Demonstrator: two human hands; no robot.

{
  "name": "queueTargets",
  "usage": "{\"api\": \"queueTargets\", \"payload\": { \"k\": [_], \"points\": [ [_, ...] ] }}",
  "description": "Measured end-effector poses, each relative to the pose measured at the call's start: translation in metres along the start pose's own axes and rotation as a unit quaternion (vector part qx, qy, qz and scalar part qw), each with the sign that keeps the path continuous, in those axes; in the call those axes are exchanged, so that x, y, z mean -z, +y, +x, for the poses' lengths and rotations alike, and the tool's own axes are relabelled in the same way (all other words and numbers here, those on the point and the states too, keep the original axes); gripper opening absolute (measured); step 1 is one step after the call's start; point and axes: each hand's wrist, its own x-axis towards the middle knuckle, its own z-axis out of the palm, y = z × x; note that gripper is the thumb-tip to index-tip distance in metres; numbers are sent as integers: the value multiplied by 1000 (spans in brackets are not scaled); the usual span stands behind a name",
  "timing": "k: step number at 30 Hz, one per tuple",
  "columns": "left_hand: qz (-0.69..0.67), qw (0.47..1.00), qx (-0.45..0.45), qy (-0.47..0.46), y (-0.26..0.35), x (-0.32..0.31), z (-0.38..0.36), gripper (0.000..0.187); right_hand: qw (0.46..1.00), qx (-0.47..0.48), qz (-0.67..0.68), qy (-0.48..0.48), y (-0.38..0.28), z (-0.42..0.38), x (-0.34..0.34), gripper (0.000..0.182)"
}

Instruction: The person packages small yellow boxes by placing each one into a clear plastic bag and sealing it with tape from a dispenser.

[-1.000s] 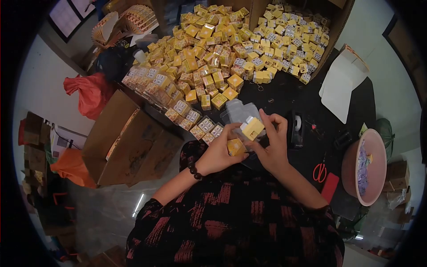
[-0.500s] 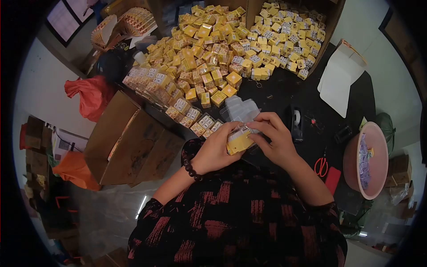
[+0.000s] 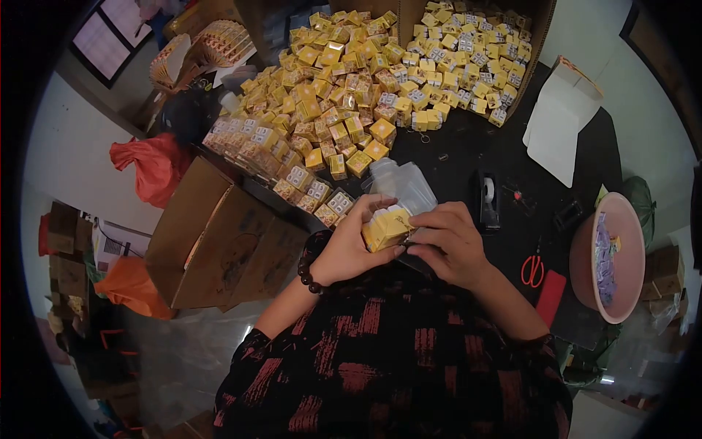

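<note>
Close to my body, my left hand is wrapped round a small yellow box. The fingers of my right hand pinch at the box's right end; whether they hold a small part there is too small to tell. Clear plastic packaging lies just beyond the box. To the left, rows of small boxes stand along the table edge. A big heap of yellow boxes spreads behind them.
More small boxes fill an open carton at the back. Rightward lie a tape dispenser, red-handled scissors, a red case, a pink basin and white card. A brown carton stands left.
The yellow box has turned and now shows more of its side between my hands. My right hand has moved slightly down, its fingers now at the box's right end. The view has shifted a little.
</note>
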Motion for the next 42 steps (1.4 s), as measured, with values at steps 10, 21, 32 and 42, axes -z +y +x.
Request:
{"api": "queueTargets", "payload": {
  "k": [10,21,32,42],
  "points": [
    [-42,997,44,-55,3,-8,1,72,997,-76,13,4,2,9,8,16],
    [-165,975,94,-113,-3,-15,1,81,999,-50,-15,13,1,0,7,17],
    [-455,864,182,-115,-26,-16,-2,57,943,-188,275,7,11,-20,-4,27],
    [-559,796,207,-106,-22,-30,-5,51,958,-170,231,-21,13,-20,-3,23]
  ]
}}
